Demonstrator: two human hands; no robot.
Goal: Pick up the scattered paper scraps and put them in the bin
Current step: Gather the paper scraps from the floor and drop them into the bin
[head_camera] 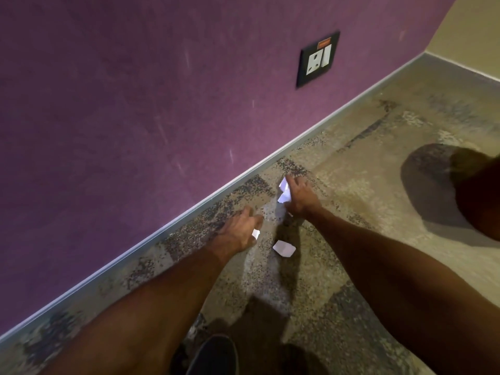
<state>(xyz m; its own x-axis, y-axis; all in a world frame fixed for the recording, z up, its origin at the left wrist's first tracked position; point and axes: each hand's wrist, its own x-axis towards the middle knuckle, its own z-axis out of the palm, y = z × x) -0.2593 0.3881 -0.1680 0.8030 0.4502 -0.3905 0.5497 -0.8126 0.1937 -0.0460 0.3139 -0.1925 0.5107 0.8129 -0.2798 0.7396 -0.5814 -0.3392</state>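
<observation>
Right hand (299,197) clutches crumpled paper (284,192), long axis 12-to-6 o'clock. Left hand (238,231) pinches a small scrap (255,234). A loose scrap (284,248) lies on the carpet (351,266) at its 4 o'clock, lying 10-to-4.

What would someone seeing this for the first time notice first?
The purple wall fills the upper left, with a black socket plate on it. Low in the middle, two bare arms reach down to the speckled carpet: the right hand grips crumpled white paper and the left hand pinches a small scrap. One loose scrap lies on the carpet between the forearms.
</observation>
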